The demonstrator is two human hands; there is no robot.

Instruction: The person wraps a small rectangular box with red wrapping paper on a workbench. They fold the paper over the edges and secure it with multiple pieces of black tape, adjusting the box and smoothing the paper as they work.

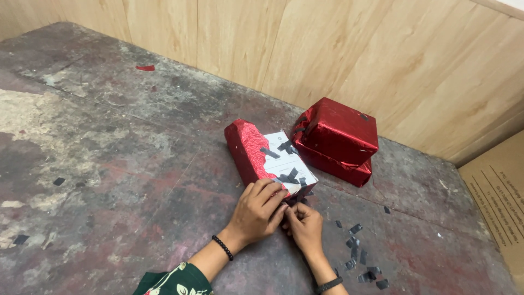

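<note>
Tabletop point(136, 180): worn, stained. Half-wrapped red box point(267, 158), centre; near end best held flat. Left hand point(256, 210): fingers pressed together on foil. Right hand point(303, 224): pinching near corner. Black tape bits point(360, 257), near right.

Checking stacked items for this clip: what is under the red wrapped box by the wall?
Under the red wrapped box lies a second red wrapped box, only its front edge showing. The rest of it and the floor beneath are covered.
</note>
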